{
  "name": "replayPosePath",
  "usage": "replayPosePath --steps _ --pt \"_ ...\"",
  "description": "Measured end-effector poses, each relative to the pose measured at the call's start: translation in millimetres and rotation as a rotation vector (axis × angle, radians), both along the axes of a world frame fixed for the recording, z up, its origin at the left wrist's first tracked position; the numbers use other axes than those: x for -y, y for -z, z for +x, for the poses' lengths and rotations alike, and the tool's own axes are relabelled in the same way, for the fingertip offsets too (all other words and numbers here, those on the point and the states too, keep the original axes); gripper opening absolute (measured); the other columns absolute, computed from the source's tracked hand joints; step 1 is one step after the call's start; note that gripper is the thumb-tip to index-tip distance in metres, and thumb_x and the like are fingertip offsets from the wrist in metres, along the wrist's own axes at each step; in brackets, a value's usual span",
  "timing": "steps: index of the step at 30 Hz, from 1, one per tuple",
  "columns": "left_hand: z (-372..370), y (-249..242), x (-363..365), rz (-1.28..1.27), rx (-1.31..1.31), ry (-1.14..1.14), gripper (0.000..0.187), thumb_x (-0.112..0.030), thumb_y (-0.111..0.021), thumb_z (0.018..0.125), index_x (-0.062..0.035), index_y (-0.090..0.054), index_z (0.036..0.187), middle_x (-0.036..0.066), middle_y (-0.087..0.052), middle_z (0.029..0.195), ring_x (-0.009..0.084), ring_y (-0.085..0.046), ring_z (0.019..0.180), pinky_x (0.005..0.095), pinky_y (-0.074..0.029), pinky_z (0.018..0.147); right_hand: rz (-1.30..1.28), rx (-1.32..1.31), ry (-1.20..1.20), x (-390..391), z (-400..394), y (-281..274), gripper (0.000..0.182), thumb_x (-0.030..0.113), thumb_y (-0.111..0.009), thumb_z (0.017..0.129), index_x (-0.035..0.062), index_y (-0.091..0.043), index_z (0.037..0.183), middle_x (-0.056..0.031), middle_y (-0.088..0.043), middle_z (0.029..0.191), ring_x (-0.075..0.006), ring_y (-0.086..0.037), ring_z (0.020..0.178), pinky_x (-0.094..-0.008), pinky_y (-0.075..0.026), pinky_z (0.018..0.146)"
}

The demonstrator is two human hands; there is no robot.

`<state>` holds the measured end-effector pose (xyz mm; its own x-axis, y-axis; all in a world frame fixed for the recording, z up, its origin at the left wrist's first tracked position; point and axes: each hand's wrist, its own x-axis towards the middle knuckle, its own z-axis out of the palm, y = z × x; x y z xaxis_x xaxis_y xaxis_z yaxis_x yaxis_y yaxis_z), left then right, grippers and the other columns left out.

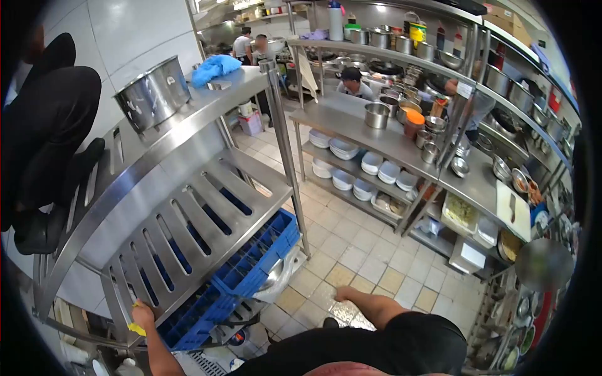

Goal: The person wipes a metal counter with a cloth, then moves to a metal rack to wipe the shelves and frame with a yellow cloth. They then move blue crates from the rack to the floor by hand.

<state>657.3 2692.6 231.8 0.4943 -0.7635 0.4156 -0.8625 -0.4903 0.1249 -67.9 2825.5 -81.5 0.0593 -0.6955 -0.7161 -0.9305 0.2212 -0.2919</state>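
At the lower left, my left hand (143, 314) is closed round a yellow cloth (136, 328) at the front edge of a slotted steel shelf (188, 232). Blue plastic crates (257, 250) stand under that shelf. My right hand (342, 293) hangs low over the tiled floor, away from the shelves; its fingers are too small to make out. On the upper shelf are a large steel pot (153, 94) and a blue plastic bag (215, 69).
A person in dark trousers (50, 131) is up on the rack at the left. Steel counters (338, 113) with pots and stacked white dishes (343, 148) stand across the tiled aisle (357, 250). Several people work beyond. A knife lies on a white board (514, 210) at the right.
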Motion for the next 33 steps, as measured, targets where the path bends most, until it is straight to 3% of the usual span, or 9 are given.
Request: replayPosePath --steps 2,5,6,7,20,25,28,30,33 --pt "-28 -13 17 0.008 -0.082 0.013 0.06 -0.045 -0.043 0.101 0.0085 -0.069 0.089 0.031 -0.066 0.092 0.0487 -0.064 0.088 0.053 -0.048 0.088 0.212 -0.066 0.085 -38 -70 28 0.051 0.037 -0.06 0.079 0.0092 -0.069 0.121 -0.0197 -0.062 0.131 -0.0327 -0.053 0.129 -0.0453 -0.044 0.105" --pt "-84 -24 2 0.024 0.041 -0.01 0.063 -0.051 -0.04 0.101 0.0038 -0.071 0.108 0.026 -0.055 0.134 0.0426 -0.053 0.12 0.0568 -0.034 0.108 0.289 0.048 0.299 -55 -164 66 0.039 0.041 -0.064 0.079 0.0086 -0.074 0.098 -0.0078 -0.066 0.085 -0.0207 -0.053 0.075 -0.0413 -0.047 0.068" --pt "-94 -25 -3 0.092 0.046 -0.025 0.063 -0.052 -0.039 0.1 0.002 -0.07 0.111 0.024 -0.051 0.139 0.0412 -0.049 0.125 0.0584 -0.031 0.11 0.429 -0.009 0.368 -42 -202 100 0.061 0.054 -0.066 0.086 0.0109 -0.064 0.129 -0.0127 -0.062 0.13 -0.0325 -0.064 0.101 -0.0469 -0.059 0.076" --pt "-100 -25 -6 0.148 0.05 -0.042 0.064 -0.053 -0.038 0.1 0.0002 -0.07 0.114 0.021 -0.047 0.144 0.0398 -0.044 0.13 0.0599 -0.028 0.111 0.374 0.017 0.362 -10 -238 129 0.062 0.058 -0.064 0.086 0.0092 -0.066 0.125 -0.0119 -0.066 0.124 -0.0318 -0.067 0.094 -0.0477 -0.058 0.076" --pt "-36 -14 -17 0.058 -0.153 0.219 0.054 -0.048 -0.068 0.086 -0.0037 -0.071 0.118 0.015 -0.036 0.156 0.0355 -0.032 0.143 0.0592 -0.022 0.115 -1.431 0.121 0.151 316 -79 -499 0.092 0.042 -0.078 0.074 0.0024 -0.033 0.145 -0.0279 -0.047 0.133 -0.0452 -0.049 0.123 -0.0507 -0.045 0.102" --pt "-45 -19 -23 0.062 -0.155 0.197 0.054 -0.047 -0.067 0.087 -0.004 -0.07 0.12 0.016 -0.036 0.156 0.034 -0.032 0.143 0.0558 -0.02 0.117 -1.329 0.104 0.56 335 -15 -610 0.127 0.05 -0.088 0.06 0.0022 -0.015 0.152 -0.0224 -0.038 0.146 -0.0405 -0.04 0.135 -0.0526 -0.036 0.109" --pt "5 36 -20 -0.213 0.177 0.464 0.048 -0.036 -0.064 0.089 0.0024 -0.069 0.117 0.02 -0.039 0.152 0.0386 -0.035 0.14 0.0514 -0.021 0.117 -1.429 0.048 0.292 423 -50 -552 0.044 0.054 -0.059 0.089 0.0155 -0.076 0.103 -0.0176 -0.069 0.111 -0.0323 -0.065 0.107 -0.0465 -0.049 0.096" --pt "12 24 -39 -0.031 0.234 0.339 0.038 -0.035 -0.06 0.09 -0.0019 -0.072 0.105 0.023 -0.05 0.138 0.0404 -0.041 0.131 0.0524 -0.028 0.112 -1.348 -0.486 -0.054 403 -39 -564 0.042 0.043 -0.04 0.101 0.0177 -0.074 0.108 -0.0146 -0.072 0.103 -0.0342 -0.07 0.09 -0.0484 -0.053 0.08" --pt "25 -6 -53 0.053 0.157 0.266 0.038 -0.04 -0.056 0.093 -0.0075 -0.075 0.097 0.019 -0.056 0.119 0.0374 -0.049 0.114 0.0502 -0.038 0.098 -1.485 -0.071 0.281 473 -80 -528 0.057 0.059 -0.052 0.091 0.0075 -0.077 0.099 -0.0183 -0.073 0.097 -0.032 -0.07 0.094 -0.039 -0.049 0.087"
